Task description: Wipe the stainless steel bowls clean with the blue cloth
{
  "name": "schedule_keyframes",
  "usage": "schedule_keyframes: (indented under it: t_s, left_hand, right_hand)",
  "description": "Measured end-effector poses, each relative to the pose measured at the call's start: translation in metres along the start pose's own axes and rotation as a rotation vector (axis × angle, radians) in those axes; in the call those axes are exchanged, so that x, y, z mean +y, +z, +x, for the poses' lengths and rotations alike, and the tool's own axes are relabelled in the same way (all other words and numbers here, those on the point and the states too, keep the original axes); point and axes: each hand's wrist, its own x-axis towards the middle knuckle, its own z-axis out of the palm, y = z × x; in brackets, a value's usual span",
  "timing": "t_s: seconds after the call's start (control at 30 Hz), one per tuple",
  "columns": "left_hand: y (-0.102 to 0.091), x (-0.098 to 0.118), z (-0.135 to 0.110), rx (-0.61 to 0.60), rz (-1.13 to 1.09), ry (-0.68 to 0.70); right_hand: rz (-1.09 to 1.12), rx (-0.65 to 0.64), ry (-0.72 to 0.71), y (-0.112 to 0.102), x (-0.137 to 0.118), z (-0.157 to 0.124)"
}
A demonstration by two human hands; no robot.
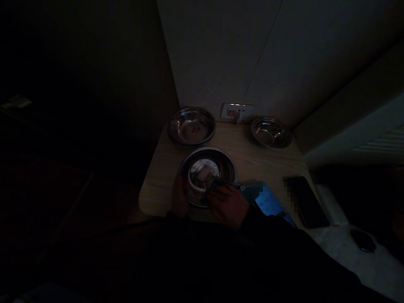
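Observation:
A shiny metal bowl [233,168] sits near the front of the small wooden table, reflecting light inside. My left hand [179,197] grips its left rim, though the fingertips are hard to make out in the dark. A teal cloth [252,189] is bunched under my right hand [229,205], whose curled fingers press it against the bowl's right front rim and inner side. Part of the cloth trails out to the right of the hand.
Behind stand stacked metal bowls [192,126] at left and another metal bowl [271,134] at right. A wall socket [236,112] holds a plug. A lit phone [271,205] and a dark phone [306,202] lie at right. The wooden table [154,185] has a rounded corner.

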Motion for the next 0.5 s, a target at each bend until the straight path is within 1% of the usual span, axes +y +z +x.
schedule_keyframes:
  t_s: [0.13,0.2,0.27,0.4,0.5]
  left_hand:
    - [0.007,0.010,-0.004,0.046,-0.058,-0.090]
    - [0.010,0.012,-0.005,0.063,-0.058,-0.108]
    - [0.010,0.012,-0.005,0.075,-0.026,-0.120]
    - [0.006,0.007,-0.003,0.110,0.053,-0.083]
    - [0.004,0.008,-0.005,0.147,0.060,-0.075]
  right_hand:
    - [0.024,-0.091,0.025,-0.002,-0.008,0.006]
    - [0.030,-0.103,0.032,-0.001,-0.012,0.010]
    - [0.038,-0.089,0.036,0.002,-0.016,0.016]
    - [0.057,-0.064,0.023,0.004,-0.021,0.027]
    - [0.032,-0.097,0.010,-0.001,-0.013,0.023]
